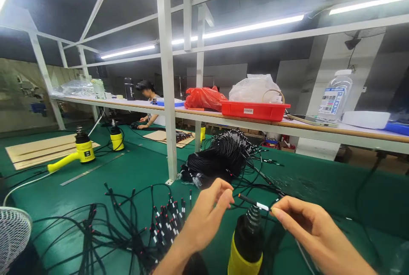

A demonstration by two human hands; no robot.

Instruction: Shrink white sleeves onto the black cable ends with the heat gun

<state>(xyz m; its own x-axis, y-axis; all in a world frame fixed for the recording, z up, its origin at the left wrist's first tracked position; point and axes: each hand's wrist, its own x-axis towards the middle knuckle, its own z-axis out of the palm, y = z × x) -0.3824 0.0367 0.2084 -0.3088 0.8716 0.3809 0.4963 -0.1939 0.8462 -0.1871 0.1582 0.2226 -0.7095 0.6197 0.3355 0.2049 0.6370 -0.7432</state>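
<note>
Two hands tend one wire (252, 201) over the heat gun (247, 241): right hand (306, 230) pinches it, left hand (207, 217) narrow beside its tip; steadiness matters next.

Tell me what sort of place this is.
Probably a factory workbench for wire assembly: heaps of black wires, one held in the right hand, on a long green table, yellow heat guns, and another person working further along.

The near heat gun (246, 241) is standing on the worktop (319, 185), a wire end (254, 201) sitting above it. The cable bundle (220, 156) is lying at its 12 o'clock, loose wires (128, 224) at 9, the second heat gun (81, 151) at 10. A tray (255, 111) is resting on the shelf (319, 129) behind.
</note>
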